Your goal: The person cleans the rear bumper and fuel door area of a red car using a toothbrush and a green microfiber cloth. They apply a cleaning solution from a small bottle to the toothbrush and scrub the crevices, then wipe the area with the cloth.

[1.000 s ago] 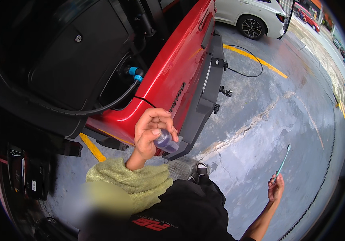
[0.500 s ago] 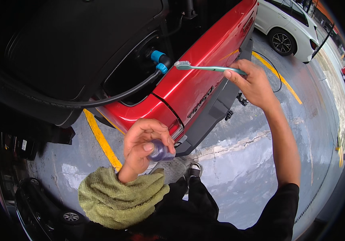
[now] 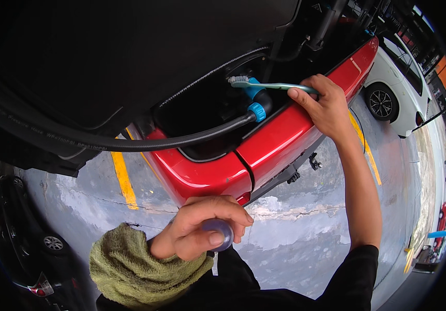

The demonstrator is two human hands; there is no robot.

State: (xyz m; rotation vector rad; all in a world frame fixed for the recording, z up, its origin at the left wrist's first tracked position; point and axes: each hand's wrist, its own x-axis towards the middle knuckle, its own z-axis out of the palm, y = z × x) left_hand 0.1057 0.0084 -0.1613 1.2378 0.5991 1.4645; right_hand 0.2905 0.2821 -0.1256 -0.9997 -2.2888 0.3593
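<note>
My right hand (image 3: 325, 106) pinches the end of a teal toothbrush (image 3: 277, 86). Its white bristles point up, just left of a blue hose fitting (image 3: 254, 89) at the red truck's bed; I cannot tell whether they touch anything. Lower in the view, my left hand (image 3: 194, 228) curls round a small translucent purple bottle (image 3: 223, 232), mostly covered by the fingers. An olive-green towel (image 3: 140, 269) hangs over my left forearm. A thick black hose (image 3: 181, 142) with a second blue collar (image 3: 257, 111) curves across the truck's rear corner.
The red tailgate (image 3: 280, 145) slants away to the right. A large black panel (image 3: 103, 67) stands over the bed at the left. A white car (image 3: 396, 85) is parked at the far right, a black car (image 3: 21, 223) at the left. Yellow lines (image 3: 123, 179) mark the grey floor.
The view has shifted nearer the truck's bed. The toothbrush head has gone from over the red tailgate to beside the blue fitting. My left hand, still holding the bottle, sits lower in view.
</note>
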